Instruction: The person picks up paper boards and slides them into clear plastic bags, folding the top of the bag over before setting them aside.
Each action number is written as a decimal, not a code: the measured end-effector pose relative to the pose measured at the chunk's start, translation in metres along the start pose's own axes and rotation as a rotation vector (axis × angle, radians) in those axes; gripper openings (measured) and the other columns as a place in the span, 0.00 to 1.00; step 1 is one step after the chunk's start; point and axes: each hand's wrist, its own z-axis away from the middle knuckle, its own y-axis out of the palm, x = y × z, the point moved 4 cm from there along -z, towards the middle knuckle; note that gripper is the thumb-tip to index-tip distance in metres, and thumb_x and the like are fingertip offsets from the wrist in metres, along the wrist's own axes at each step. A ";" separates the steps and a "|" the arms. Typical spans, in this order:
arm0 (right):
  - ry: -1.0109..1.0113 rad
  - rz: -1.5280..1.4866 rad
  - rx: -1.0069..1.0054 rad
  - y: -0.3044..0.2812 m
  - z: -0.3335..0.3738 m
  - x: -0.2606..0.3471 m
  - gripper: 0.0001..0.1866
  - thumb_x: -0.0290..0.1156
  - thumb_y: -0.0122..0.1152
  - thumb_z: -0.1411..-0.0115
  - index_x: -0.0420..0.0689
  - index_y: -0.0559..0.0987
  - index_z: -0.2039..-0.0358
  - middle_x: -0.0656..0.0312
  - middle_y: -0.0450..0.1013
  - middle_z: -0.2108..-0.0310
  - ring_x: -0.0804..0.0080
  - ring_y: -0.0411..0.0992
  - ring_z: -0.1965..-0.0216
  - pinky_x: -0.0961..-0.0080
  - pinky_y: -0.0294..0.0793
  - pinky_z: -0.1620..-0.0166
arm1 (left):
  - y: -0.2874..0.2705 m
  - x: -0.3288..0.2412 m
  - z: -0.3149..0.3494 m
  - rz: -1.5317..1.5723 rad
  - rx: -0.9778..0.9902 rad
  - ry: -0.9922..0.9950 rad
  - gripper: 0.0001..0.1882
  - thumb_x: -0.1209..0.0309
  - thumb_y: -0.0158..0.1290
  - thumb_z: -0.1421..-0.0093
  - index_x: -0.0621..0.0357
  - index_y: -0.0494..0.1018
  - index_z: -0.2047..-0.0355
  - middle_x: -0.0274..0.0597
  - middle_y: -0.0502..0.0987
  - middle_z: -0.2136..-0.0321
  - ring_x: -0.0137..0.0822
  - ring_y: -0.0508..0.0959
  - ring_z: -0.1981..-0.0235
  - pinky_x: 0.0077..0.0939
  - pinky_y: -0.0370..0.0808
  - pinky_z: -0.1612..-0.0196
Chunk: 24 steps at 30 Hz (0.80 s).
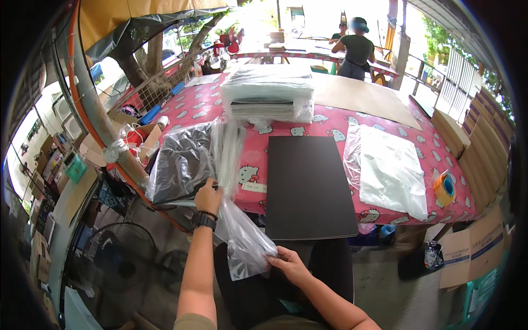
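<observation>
My right hand [289, 265] pinches the lower edge of a clear plastic sleeve [246, 247], which hangs over the table's front edge. With fingers closed, my left hand [209, 194] grips plastic at the near corner of a stack of black boards in clear plastic [184, 157]. Whether it also holds a board is hidden. The loose sleeve trails from beside that stack toward my right hand. Just right of it, a bare black board [308, 181] lies flat, its near end slightly over the edge. Flat clear plastic bags [388, 168] lie further right.
A tall pile of plastic-wrapped sheets [269, 96] stands at the back of the pink table [330, 118]. A tape roll [444, 188] sits at the right edge, near cardboard boxes [467, 245]. A fan [118, 253] stands below left. Two people work at a far table.
</observation>
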 end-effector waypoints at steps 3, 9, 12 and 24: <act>-0.004 -0.029 -0.057 -0.004 -0.001 -0.001 0.13 0.28 0.51 0.45 0.37 0.70 0.60 0.68 0.69 0.67 0.83 0.64 0.65 0.83 0.63 0.59 | -0.008 0.003 0.012 0.174 -0.063 0.006 0.18 0.65 0.53 0.55 0.57 0.68 0.63 0.48 0.74 0.70 0.45 0.73 0.67 0.32 0.69 0.65; -0.156 -0.359 -0.138 -0.048 0.025 0.039 0.09 0.29 0.50 0.45 0.42 0.72 0.64 0.64 0.69 0.74 0.78 0.67 0.75 0.76 0.67 0.63 | -0.040 0.001 0.094 1.311 0.469 -0.178 0.19 0.65 0.54 0.52 0.61 0.67 0.62 0.29 0.67 0.74 0.22 0.65 0.71 0.16 0.64 0.66; -0.204 -0.630 -0.429 -0.061 0.044 0.086 0.12 0.34 0.50 0.45 0.43 0.70 0.62 0.64 0.67 0.80 0.78 0.65 0.80 0.76 0.68 0.71 | -0.054 0.008 0.159 1.146 0.983 -0.199 0.20 0.66 0.58 0.56 0.62 0.68 0.63 0.32 0.70 0.69 0.24 0.68 0.69 0.17 0.65 0.65; -0.057 0.029 0.357 -0.051 0.088 0.086 0.15 0.28 0.62 0.60 0.34 0.75 0.70 0.56 0.73 0.71 0.73 0.70 0.71 0.77 0.69 0.66 | -0.061 0.023 0.187 2.475 0.706 -0.260 0.18 0.62 0.47 0.46 0.66 0.64 0.63 0.45 0.72 0.75 0.31 0.72 0.77 0.23 0.71 0.75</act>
